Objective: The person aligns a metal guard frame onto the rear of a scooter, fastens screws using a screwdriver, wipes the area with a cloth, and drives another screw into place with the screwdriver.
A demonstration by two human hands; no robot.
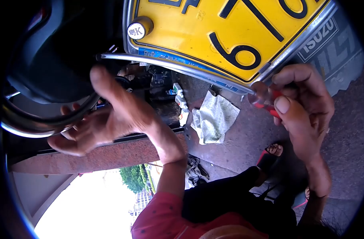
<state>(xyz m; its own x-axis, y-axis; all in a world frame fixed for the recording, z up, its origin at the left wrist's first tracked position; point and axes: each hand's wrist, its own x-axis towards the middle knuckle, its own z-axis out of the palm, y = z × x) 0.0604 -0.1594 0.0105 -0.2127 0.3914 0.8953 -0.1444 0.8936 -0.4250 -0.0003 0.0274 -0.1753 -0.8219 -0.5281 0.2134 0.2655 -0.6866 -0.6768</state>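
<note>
My right hand [305, 103] is closed around the red and clear handle [263, 104] of a long screwdriver, thumb pressed along the handle. The screwdriver's metal shaft [166, 63] runs left past the lower edge of a yellow license plate [190, 36], its tip by a dark housing [54, 75]. Below the tip, my left hand [102, 123] is spread, thumb raised and apart from the fingers. A shiny black curved rim [42, 126] crosses the fingers, some partly hidden behind it. Whether the hand presses on the rim, I cannot tell.
A metal frame [297, 36] borders the plate, beside a grey ISUZU mud flap [337, 55]. Farther off, a pale cloth [215, 117] and small white bottles [181, 101] lie on the floor. My sandalled foot [274, 150] rests on the ground.
</note>
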